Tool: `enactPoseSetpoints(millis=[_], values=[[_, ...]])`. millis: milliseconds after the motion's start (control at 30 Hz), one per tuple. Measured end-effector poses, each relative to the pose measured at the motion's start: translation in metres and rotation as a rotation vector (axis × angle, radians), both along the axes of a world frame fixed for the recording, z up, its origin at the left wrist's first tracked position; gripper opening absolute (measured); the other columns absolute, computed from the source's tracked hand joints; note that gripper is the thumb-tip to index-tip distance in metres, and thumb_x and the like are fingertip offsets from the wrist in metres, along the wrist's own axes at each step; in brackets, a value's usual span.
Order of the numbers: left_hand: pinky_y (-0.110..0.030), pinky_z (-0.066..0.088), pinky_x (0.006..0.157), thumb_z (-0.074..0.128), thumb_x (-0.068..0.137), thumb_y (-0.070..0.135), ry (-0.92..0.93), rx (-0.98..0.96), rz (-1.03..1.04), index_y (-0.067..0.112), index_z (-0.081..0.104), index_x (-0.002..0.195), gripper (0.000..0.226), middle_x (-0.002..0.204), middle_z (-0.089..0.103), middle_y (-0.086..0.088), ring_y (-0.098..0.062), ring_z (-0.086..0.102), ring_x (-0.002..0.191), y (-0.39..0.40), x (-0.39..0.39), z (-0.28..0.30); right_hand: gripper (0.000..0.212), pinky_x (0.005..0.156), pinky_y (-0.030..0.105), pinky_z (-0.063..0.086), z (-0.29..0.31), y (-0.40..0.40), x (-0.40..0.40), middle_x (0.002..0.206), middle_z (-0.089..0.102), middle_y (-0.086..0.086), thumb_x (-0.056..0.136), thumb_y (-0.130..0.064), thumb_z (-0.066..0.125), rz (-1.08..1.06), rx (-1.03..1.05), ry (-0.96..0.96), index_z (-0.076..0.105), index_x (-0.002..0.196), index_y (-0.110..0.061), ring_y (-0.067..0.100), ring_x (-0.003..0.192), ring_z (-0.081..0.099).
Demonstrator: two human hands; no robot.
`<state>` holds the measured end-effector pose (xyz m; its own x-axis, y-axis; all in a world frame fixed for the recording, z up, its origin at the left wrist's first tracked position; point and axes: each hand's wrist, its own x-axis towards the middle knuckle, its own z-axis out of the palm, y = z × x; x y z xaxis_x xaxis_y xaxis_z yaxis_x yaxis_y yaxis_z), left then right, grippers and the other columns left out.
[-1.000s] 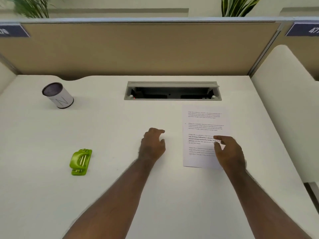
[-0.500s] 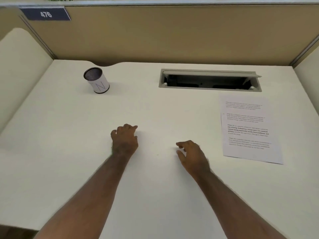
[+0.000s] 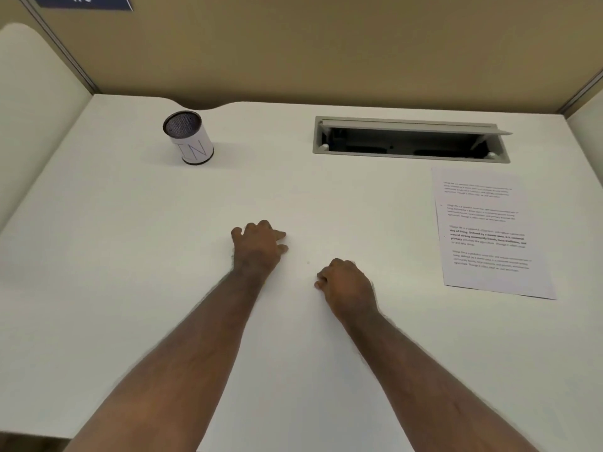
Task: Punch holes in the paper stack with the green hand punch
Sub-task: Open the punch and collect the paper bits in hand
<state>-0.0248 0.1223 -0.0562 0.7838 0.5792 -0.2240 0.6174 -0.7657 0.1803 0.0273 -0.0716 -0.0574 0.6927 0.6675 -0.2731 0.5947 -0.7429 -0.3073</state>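
Observation:
The paper stack (image 3: 489, 230), white printed sheets slightly fanned, lies flat on the right side of the white desk (image 3: 130, 256). No green hand punch shows anywhere in this frame. My left hand (image 3: 257, 246) rests palm down on the desk's middle with its fingers curled; what lies under it is hidden. To its right and a little nearer me is my right hand (image 3: 346, 283), knuckles up and fingers curled in, with nothing visible in it. It sits well to the left of the paper and does not touch it.
A white cylindrical cup (image 3: 189, 138) with a dark top stands at the back left. An open cable hatch (image 3: 411, 140) is set into the desk behind the paper. Tan partition walls (image 3: 293, 53) close off the back and sides.
My right hand left the paper and moved left to the desk's middle, curling its fingers. The view swung left, and the green punch seen one second ago no longer shows.

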Motion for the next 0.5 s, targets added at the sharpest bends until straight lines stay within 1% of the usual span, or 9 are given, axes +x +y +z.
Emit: enactPoseSetpoints(millis=[133,233,333,400,500], values=[[-0.040,0.025,0.103,0.055,0.091,0.045,0.010,0.038,-0.062,0.037,0.067,0.114,0.028,0.115,0.061,0.006,-0.019,0.053,0.113,0.002,0.013,0.002,0.025,0.076,0.031,0.047,0.003,0.007,0.003,0.111,0.063,-0.002,0.101,-0.028,0.048,0.010,-0.035,-0.017,0.070,0.109,-0.018,0.021,0.108,0.055],[-0.040,0.027,0.100,0.057,0.090,0.044,0.015,0.083,-0.092,0.034,0.072,0.102,0.021,0.108,0.065,0.006,-0.018,0.057,0.106,0.003,0.021,0.002,0.023,0.070,0.030,0.044,0.005,0.009,0.001,0.109,0.063,-0.001,0.101,-0.025,0.049,0.031,-0.059,-0.049,0.070,0.107,-0.017,0.022,0.106,0.055],[-0.040,0.029,0.097,0.061,0.089,0.037,-0.004,0.098,-0.080,0.030,0.072,0.088,0.013,0.099,0.067,0.005,-0.018,0.059,0.097,0.003,0.027,0.003,0.021,0.069,0.031,0.047,0.003,0.007,-0.001,0.107,0.063,-0.002,0.100,-0.023,0.049,0.021,-0.058,-0.071,0.069,0.103,-0.018,0.021,0.104,0.056],[-0.040,0.029,0.096,0.061,0.089,0.030,-0.005,0.118,-0.101,0.029,0.071,0.085,0.010,0.096,0.067,0.004,-0.019,0.060,0.094,0.003,0.029,0.002,0.020,0.069,0.031,0.046,0.000,0.005,-0.002,0.107,0.062,-0.002,0.100,-0.023,0.048,0.007,-0.044,-0.064,0.068,0.103,-0.019,0.021,0.104,0.055],[-0.039,0.026,0.093,0.058,0.090,0.027,-0.015,0.162,-0.150,0.027,0.071,0.087,0.013,0.094,0.067,0.003,-0.020,0.060,0.092,0.004,0.030,-0.001,0.015,0.068,0.030,0.039,-0.006,0.002,-0.006,0.106,0.061,-0.004,0.097,-0.020,0.052,-0.001,-0.022,-0.080,0.065,0.103,-0.021,0.021,0.103,0.055]])
